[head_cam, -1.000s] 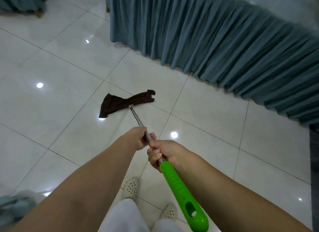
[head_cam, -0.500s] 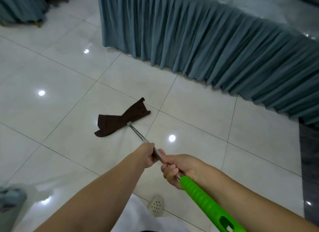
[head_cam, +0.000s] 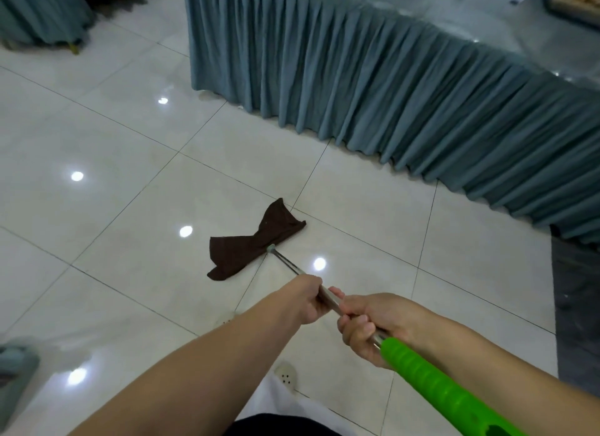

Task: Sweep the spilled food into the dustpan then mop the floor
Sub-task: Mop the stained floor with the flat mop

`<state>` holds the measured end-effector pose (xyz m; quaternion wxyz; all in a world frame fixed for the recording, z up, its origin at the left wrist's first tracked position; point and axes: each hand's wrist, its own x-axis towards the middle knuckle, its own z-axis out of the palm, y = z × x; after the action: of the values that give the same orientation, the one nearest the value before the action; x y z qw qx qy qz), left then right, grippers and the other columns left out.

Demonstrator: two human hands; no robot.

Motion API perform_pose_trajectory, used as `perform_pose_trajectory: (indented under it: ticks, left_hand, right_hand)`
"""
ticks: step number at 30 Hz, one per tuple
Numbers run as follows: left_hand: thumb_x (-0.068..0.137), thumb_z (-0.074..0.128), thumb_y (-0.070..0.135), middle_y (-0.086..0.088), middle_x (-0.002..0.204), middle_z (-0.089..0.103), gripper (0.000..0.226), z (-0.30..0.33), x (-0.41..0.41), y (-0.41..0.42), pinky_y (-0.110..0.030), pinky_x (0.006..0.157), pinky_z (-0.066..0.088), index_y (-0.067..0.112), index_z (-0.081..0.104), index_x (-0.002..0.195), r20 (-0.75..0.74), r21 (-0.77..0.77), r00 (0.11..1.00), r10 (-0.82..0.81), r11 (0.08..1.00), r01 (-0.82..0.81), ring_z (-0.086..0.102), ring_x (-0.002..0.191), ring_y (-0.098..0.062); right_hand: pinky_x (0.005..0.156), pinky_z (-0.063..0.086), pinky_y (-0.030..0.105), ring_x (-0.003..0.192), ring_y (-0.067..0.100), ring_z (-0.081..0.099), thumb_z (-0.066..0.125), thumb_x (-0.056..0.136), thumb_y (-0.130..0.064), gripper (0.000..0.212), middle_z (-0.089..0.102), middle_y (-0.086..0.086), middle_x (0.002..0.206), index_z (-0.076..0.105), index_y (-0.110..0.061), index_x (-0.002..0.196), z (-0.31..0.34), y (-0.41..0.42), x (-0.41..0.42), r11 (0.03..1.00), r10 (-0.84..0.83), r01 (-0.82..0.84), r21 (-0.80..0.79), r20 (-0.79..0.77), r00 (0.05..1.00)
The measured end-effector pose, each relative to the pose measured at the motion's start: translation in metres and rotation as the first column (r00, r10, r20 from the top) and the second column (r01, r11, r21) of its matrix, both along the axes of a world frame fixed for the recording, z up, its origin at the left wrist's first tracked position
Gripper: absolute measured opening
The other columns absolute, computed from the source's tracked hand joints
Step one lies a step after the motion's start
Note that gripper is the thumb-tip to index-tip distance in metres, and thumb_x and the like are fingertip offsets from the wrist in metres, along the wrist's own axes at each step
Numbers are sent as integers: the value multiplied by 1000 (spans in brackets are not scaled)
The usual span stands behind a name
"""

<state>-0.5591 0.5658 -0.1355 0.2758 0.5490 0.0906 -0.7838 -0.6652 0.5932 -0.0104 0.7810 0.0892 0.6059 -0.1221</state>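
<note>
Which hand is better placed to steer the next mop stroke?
Left. The left hand grips the metal pole lower down, nearer the brown mop cloth, so it likely guides direction. The right hand holds just above the green grip, probably supplying push.

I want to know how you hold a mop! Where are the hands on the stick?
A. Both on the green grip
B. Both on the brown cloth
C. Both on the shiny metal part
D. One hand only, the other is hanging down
C: the left hand and the right hand both grip the metal part of the mop stick, just above the green grip; the brown cloth lies on the floor.
</note>
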Motion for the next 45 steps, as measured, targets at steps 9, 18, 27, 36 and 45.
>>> perform_pose_trajectory:
  ticks: [9,18,27,36,45]
  left_hand:
    - [103,32,16,-13,60,56,26,-7,41,-31,-23,37,49,1,40,84,0,19,998,67,998,-67,50,52,-18]
    - [101,30,5,-10,34,49,19,-11,101,-116,-17,30,42,0,42,87,50,-56,991,124,991,-121,46,22,-14]
    - [102,31,13,-17,73,52,22,-39,210,-230,-25,35,49,1,40,86,46,-6,977,209,978,-209,56,56,-22]
    - [101,34,11,-21,58,63,24,-45,297,-304,-29,39,53,-8,45,90,-79,-8,929,362,931,-364,64,47,-26]
    - [99,35,9,-21,54,64,28,-55,376,-315,-29,41,54,-7,51,82,-95,34,855,510,860,-510,58,68,-26]
  right_hand:
    - [25,30,9,24,10,33,44,97,-6,27,37,3,57,60,-28,98,-3,-39,40,992,121,-122,-24,-24,992]
    - [25,26,8,26,6,31,46,97,-5,31,31,-2,62,59,-33,102,-14,-129,93,975,216,-218,-42,-42,976]
    - [26,26,8,26,6,31,43,95,-3,36,34,-2,61,61,-34,90,-41,-239,201,967,240,-242,-79,-24,970]
    - [26,24,8,27,4,30,36,98,-5,36,32,-2,55,51,-38,105,-46,-329,287,866,471,-484,-129,-114,874]
    - [28,26,7,23,5,31,36,97,-5,38,37,-1,37,54,-30,120,-61,-352,374,713,655,-687,-137,-218,724]
